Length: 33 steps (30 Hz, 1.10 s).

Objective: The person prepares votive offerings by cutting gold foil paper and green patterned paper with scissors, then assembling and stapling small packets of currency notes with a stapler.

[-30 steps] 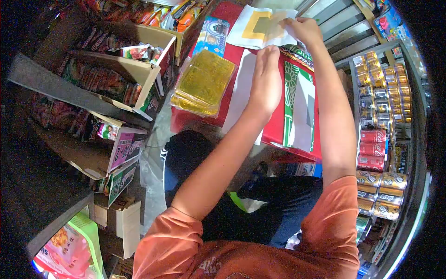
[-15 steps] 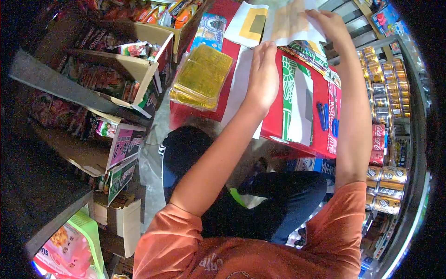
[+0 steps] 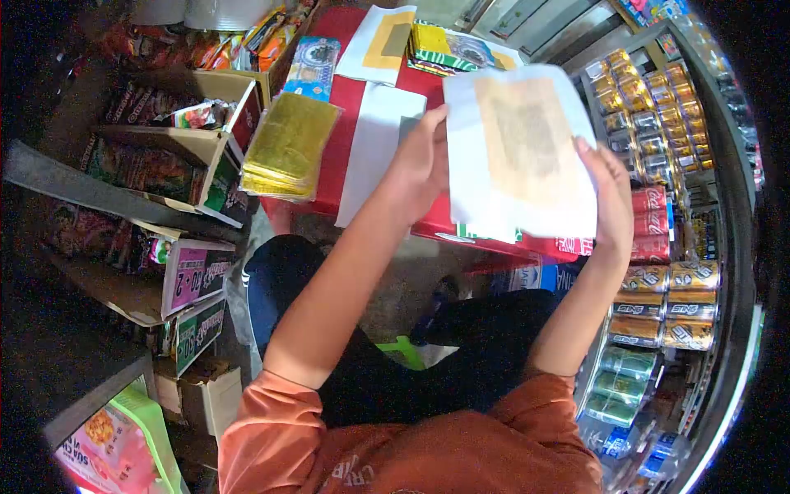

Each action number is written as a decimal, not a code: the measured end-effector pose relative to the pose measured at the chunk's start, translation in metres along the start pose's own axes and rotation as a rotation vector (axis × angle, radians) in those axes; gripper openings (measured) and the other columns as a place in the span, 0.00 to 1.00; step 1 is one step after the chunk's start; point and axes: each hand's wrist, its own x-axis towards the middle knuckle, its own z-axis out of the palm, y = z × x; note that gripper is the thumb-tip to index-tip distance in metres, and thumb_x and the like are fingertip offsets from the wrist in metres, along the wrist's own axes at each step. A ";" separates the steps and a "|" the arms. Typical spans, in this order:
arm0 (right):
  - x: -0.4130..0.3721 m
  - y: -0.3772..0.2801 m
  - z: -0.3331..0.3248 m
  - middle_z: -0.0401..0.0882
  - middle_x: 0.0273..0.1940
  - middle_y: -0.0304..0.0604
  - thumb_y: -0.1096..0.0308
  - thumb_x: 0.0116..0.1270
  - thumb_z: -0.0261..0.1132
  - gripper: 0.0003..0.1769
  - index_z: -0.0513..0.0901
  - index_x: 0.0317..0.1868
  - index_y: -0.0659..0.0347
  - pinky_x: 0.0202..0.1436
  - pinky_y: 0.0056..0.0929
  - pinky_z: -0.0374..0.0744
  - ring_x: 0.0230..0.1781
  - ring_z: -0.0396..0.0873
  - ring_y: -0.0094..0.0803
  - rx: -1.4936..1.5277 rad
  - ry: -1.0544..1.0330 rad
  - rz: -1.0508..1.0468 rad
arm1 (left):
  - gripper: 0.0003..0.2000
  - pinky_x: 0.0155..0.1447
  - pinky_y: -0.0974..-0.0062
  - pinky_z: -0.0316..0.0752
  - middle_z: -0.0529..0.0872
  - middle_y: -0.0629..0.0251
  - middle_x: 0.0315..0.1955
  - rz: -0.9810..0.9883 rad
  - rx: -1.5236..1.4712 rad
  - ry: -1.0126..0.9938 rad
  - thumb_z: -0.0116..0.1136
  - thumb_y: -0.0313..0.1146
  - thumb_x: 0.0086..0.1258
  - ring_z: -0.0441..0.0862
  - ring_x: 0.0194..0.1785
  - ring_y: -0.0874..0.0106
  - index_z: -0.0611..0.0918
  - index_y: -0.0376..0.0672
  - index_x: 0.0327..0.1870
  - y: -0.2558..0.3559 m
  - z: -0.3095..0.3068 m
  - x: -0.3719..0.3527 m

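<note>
Left hand (image 3: 420, 165) pinches the left edge of a white sheet (image 3: 518, 156); right hand (image 3: 605, 193) grips its right edge, fingers behind the paper. The sheet is up off the surface, between the two hands, with a tan rectangle printed in its middle.

Status as I read it:
- One sheet is lifted.
- Just left of the left hand, a plain white sheet (image 3: 374, 144) lies flat on the red table (image 3: 346, 107).
- Beyond the left hand lie a sheet with a yellow frame (image 3: 383, 41) and a stack of green-yellow packets (image 3: 448, 49), neither touched.
- Further left of the left hand, a gold foil pack (image 3: 288, 148) overhangs the table edge.

Writing:
- No legible print on the held sheet.
- Well left of the hands, a pink carton (image 3: 193, 276) shows digits, roughly "0-2".
- Near the person's left shoulder, a bag (image 3: 107, 449) reads "SUA…".
- Right of the right hand, labels on the shelved cans (image 3: 666, 288) are too small to read.
</note>
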 end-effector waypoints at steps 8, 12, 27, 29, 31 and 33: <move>-0.020 0.038 -0.023 0.82 0.34 0.28 0.61 0.73 0.71 0.13 0.88 0.43 0.65 0.39 0.17 0.72 0.34 0.74 0.13 -0.082 -0.119 -0.049 | 0.27 0.72 0.64 0.70 0.83 0.61 0.63 -0.054 0.066 -0.068 0.44 0.51 0.84 0.81 0.64 0.67 0.72 0.40 0.72 -0.030 0.009 0.004; -0.024 0.046 -0.012 0.83 0.39 0.31 0.61 0.72 0.71 0.18 0.86 0.52 0.68 0.43 0.19 0.73 0.38 0.75 0.15 -0.089 -0.065 -0.137 | 0.24 0.71 0.64 0.72 0.83 0.59 0.62 -0.072 0.085 -0.001 0.44 0.47 0.85 0.80 0.64 0.65 0.74 0.38 0.70 -0.038 0.018 0.004; -0.025 0.066 0.041 0.53 0.80 0.63 0.38 0.81 0.47 0.39 0.62 0.82 0.52 0.82 0.49 0.48 0.81 0.51 0.58 -0.373 -0.083 -0.338 | 0.25 0.77 0.64 0.64 0.76 0.59 0.69 -0.049 0.095 -0.105 0.42 0.46 0.86 0.73 0.73 0.66 0.70 0.38 0.74 -0.043 0.022 -0.007; -0.028 0.062 0.044 0.46 0.82 0.62 0.35 0.80 0.44 0.40 0.60 0.83 0.48 0.82 0.53 0.44 0.82 0.46 0.60 -0.400 -0.114 -0.326 | 0.27 0.78 0.64 0.62 0.75 0.60 0.71 -0.041 0.050 -0.195 0.43 0.48 0.86 0.71 0.73 0.67 0.68 0.39 0.75 -0.042 0.023 -0.009; -0.030 0.061 0.047 0.41 0.83 0.62 0.33 0.80 0.42 0.40 0.59 0.83 0.45 0.82 0.56 0.41 0.83 0.42 0.60 -0.397 -0.144 -0.318 | 0.29 0.76 0.64 0.64 0.75 0.61 0.70 0.001 0.058 -0.176 0.46 0.50 0.84 0.72 0.72 0.68 0.66 0.39 0.77 -0.039 0.028 -0.014; -0.031 0.061 0.049 0.38 0.84 0.60 0.32 0.80 0.40 0.41 0.57 0.84 0.44 0.82 0.57 0.39 0.83 0.40 0.60 -0.361 -0.171 -0.316 | 0.31 0.75 0.66 0.65 0.76 0.61 0.69 0.023 0.101 -0.168 0.50 0.51 0.83 0.74 0.71 0.69 0.65 0.38 0.77 -0.037 0.029 -0.016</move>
